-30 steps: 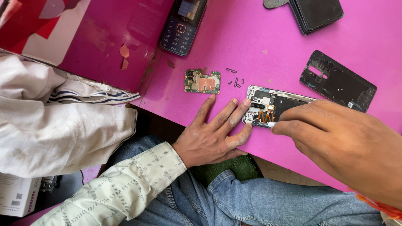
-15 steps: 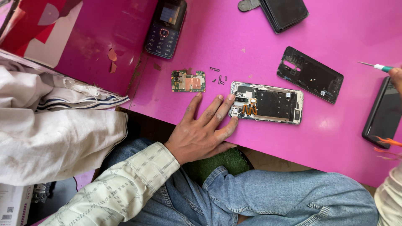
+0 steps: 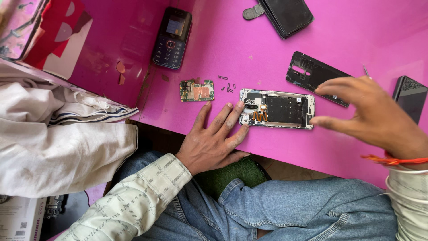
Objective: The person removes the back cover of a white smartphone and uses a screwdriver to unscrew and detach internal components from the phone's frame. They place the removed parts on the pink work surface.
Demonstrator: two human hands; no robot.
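Note:
My left hand (image 3: 211,143) lies flat on the pink table (image 3: 232,49), fingers spread. Its fingertips touch the left end of an opened smartphone (image 3: 278,108), which shows a black plate and an orange flex cable. My right hand (image 3: 374,116) reaches in from the right with thumb and fingers apart, hovering just past the phone's right end and holding nothing. A black back cover (image 3: 305,71) lies behind the phone, partly under my right fingers. A small green and copper circuit board (image 3: 197,90) and several tiny screws (image 3: 228,86) lie to the phone's left.
A black keypad phone (image 3: 172,38) lies at the back, a black flip case (image 3: 285,15) at the top, and a dark phone (image 3: 410,100) at the far right. A thin tool tip (image 3: 365,70) shows behind my right hand. White cloth (image 3: 58,143) is bundled on the left.
My right hand left the phone, went off to the right with a thin tool, and now comes back over the phone's right end with fingers apart. My left hand stayed put.

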